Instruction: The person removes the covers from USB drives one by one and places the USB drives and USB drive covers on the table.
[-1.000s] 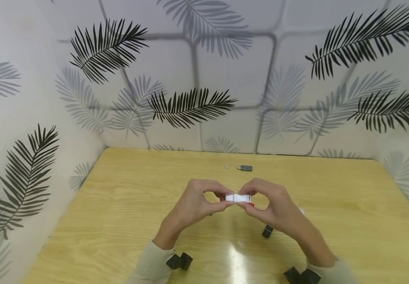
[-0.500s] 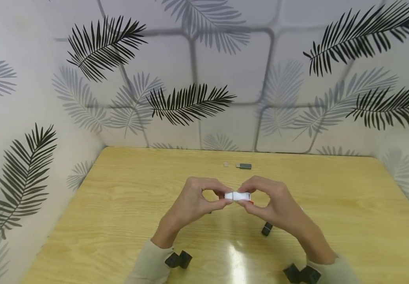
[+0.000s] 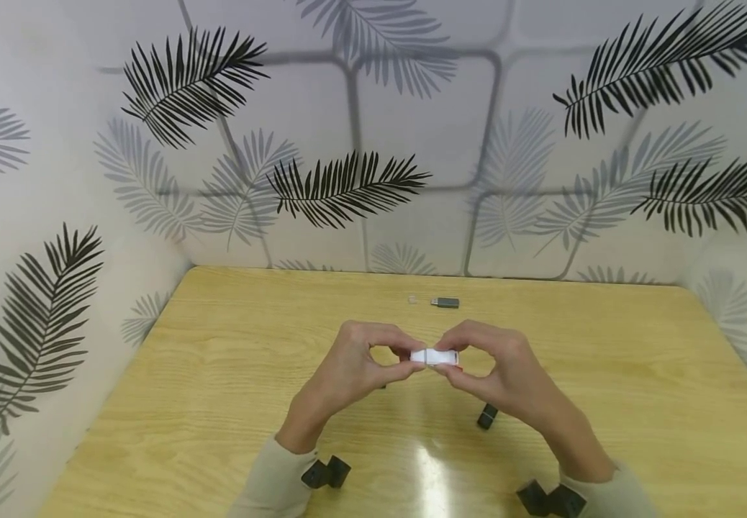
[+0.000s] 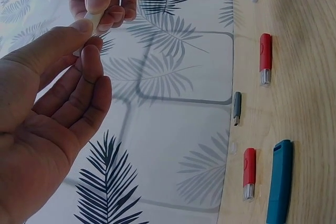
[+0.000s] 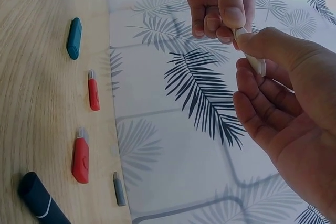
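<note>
A small white USB stick with a seam near its left end is held level above the table in the head view. My left hand pinches its shorter left end between thumb and index finger. The longer right part is pinched by my right hand in the same way. In the right wrist view the white stick shows between both hands' fingertips. Fingers cover most of the white stick in the left wrist view. Whether the two parts are joined or slightly apart I cannot tell.
A grey USB stick and a small clear cap lie at the table's back. Two red USB sticks, a teal stick and a black stick lie on the wooden table. A patterned wall stands behind.
Both hands keep their pinch on the white USB stick and barely move. The head view has shifted slightly, so the scene sits a little higher or lower in places.
</note>
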Available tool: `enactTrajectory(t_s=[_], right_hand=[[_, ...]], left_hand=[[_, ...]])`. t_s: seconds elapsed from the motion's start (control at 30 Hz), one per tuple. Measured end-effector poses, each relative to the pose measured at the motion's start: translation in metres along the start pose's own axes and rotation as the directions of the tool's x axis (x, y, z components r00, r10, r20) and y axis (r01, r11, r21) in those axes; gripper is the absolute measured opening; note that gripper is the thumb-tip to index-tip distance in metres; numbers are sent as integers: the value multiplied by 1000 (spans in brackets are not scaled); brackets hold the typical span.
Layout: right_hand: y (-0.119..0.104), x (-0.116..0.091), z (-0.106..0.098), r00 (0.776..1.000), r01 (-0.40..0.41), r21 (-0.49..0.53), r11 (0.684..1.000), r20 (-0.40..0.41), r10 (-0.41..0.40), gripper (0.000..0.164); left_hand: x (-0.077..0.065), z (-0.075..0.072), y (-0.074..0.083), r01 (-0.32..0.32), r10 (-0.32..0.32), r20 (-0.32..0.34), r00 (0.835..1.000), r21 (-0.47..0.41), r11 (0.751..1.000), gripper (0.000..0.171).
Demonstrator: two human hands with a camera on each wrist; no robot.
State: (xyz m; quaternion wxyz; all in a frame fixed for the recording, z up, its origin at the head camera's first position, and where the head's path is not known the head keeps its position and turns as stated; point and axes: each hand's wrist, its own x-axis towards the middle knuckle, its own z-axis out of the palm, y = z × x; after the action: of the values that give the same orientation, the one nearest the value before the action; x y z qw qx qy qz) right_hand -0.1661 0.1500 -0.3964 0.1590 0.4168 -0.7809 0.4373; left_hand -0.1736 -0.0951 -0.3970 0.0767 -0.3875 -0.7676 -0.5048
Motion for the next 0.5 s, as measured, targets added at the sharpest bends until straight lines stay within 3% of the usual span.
enactTrajectory(t_s=[0.2, 0.5], right_hand=[[-2, 0, -2, 1000, -4, 4, 1000, 1, 4, 29], [-5, 1, -6, 1000, 19, 26, 999, 3, -19, 29]], left_hand=[[1, 0, 0, -26, 26, 2, 1000, -17, 1000, 12], [1, -4, 4, -6, 8, 24, 1000, -79, 997, 13]])
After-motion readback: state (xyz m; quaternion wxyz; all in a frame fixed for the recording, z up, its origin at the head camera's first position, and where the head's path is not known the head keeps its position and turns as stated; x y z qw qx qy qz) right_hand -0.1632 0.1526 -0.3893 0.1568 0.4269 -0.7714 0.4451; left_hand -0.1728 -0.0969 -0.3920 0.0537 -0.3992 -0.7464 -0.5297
